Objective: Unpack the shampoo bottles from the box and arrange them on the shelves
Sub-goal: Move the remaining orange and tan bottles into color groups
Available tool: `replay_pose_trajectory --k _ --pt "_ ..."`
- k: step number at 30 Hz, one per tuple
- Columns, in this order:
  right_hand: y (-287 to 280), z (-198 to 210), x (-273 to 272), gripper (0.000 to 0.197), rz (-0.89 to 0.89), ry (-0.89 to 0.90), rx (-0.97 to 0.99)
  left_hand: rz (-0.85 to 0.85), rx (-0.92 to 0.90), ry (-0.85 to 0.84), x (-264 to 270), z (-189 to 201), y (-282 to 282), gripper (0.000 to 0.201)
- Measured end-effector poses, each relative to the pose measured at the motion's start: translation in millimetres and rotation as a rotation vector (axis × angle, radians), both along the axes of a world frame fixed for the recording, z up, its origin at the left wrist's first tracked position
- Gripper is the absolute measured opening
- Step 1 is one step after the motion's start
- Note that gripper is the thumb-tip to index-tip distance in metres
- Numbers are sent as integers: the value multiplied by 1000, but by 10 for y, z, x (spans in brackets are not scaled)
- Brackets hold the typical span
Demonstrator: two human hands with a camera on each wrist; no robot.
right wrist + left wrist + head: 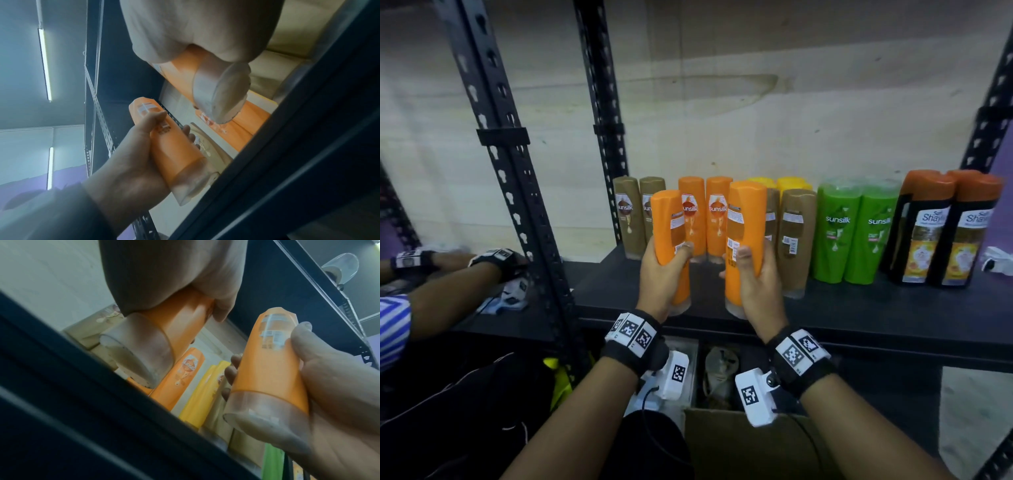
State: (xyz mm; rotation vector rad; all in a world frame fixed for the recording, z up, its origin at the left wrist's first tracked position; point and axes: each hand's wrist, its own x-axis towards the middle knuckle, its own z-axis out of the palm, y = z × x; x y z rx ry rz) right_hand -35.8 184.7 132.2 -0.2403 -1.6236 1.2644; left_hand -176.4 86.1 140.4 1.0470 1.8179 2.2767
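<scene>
Nearest the lens, the cardboard box [739, 442] sat under both wrists. Above it the left hand [664, 274] wrapped one orange bottle [671, 240], and the right hand [760, 284] wrapped another orange bottle [744, 240] — each clenched round the lower body, cap end down, above the front of the black shelf [859, 315]. This looked like the placing step; next, both wanted lowering until they stood just ahead of the fingertips, before the orange pair [705, 216] already there. Behind stood a pale wall — brown, yellow, green and black bottles ranged along the shelf.
</scene>
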Motion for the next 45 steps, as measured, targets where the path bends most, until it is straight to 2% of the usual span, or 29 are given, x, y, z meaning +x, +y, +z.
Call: replay_pose_trajectory --k 2,6,11,16,23,31,34,38,42,45 --pt "-46 -47 -68 85 -1 -11 -11 42 -25 -3 -49 -79 -5 43" --pt "-43 -187 -167 65 40 -33 -6 90 -59 22 -142 -200 58 47" --pt "-3 -317 -258 83 60 -137 23 72 -57 41 -192 -229 162 50" --pt "72 -310 -381 64 21 -231 108 35 -72 32 -247 -215 300 44" --pt "206 -238 -545 70 42 -308 57 56 -80 34 -283 -218 358 45" --pt "291 -293 -498 70 94 -303 -55 50 -62 30 -280 -296 365 64" --pt "281 -294 -500 69 100 -336 -4 44 -63 42 -262 -288 338 65" --pt "282 -299 -500 78 102 -359 17 28 -55 48 -252 -279 306 87" --pt "292 -313 -495 92 97 -359 -10 13 -65 -1 -230 -260 285 75" --pt "278 -360 -514 84 3 -423 104 -44 -66 -146 -234 -259 269 81"
